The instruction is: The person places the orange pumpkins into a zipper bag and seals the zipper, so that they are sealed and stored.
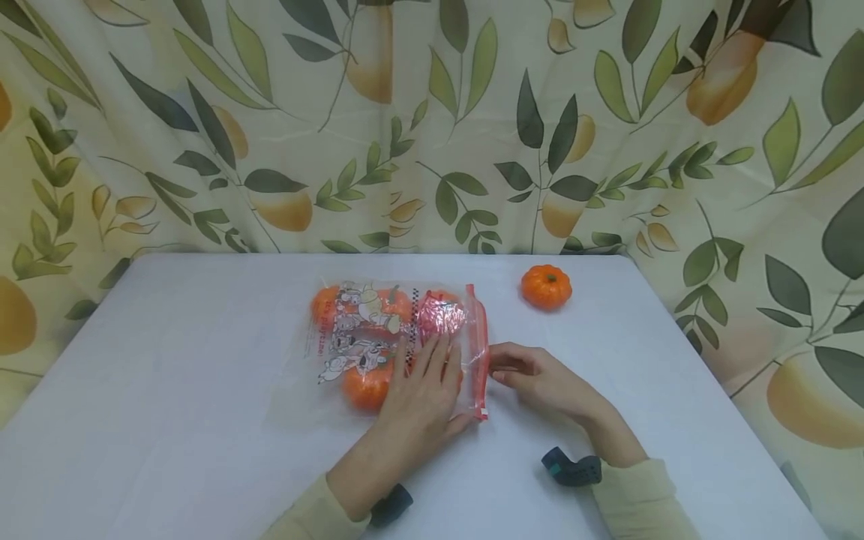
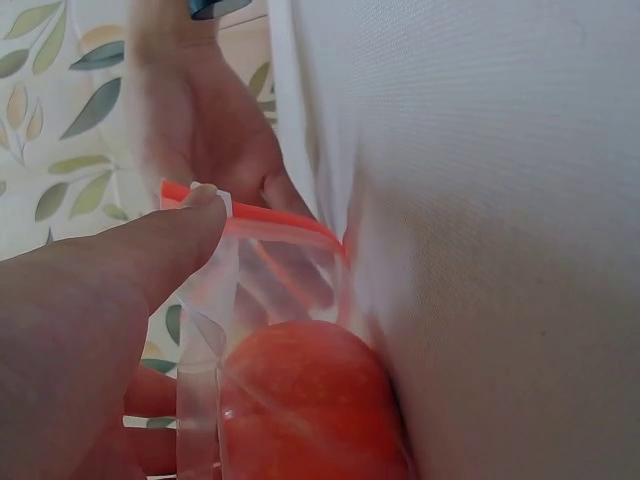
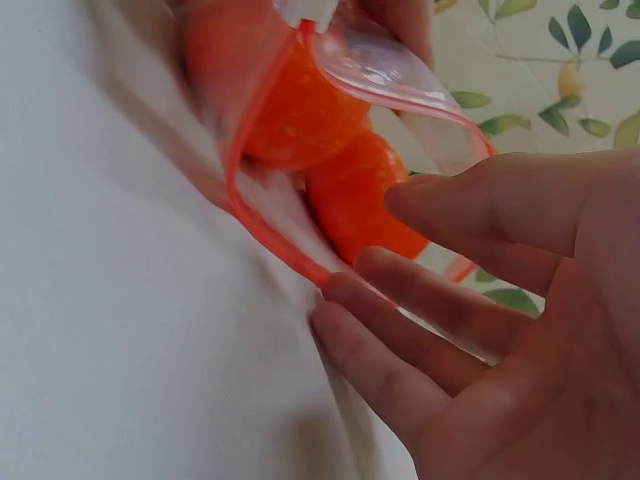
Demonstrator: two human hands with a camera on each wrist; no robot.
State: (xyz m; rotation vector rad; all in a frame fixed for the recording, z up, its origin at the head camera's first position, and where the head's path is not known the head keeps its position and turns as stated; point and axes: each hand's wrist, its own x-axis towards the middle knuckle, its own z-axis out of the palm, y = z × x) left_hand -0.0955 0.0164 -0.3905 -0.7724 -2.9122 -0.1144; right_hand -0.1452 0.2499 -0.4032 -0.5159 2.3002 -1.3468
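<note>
A clear zip bag (image 1: pixel 478 337) with a cartoon print and a red zip edge lies on its side on the table. Inside are several orange toy pumpkins (image 1: pixel 367 388). My left hand (image 1: pixel 420 397) rests over the bag with its fingers stretched out, and its thumb (image 2: pixel 130 255) reaches the zip edge beside the white slider. At the mouth, my right hand (image 1: pixel 550 381) has its fingertips right at the red rim. The right wrist view shows that mouth spread apart, with pumpkins (image 3: pixel 365 200) visible within and the right thumb apart from the fingers.
One loose orange pumpkin (image 1: pixel 547 288) stands at the back right of the white table (image 1: pixel 182 360). Behind the table hangs a curtain (image 1: pixel 432 150) with a leaf and fruit print. Dark wrist devices (image 1: pixel 572 469) are by both forearms.
</note>
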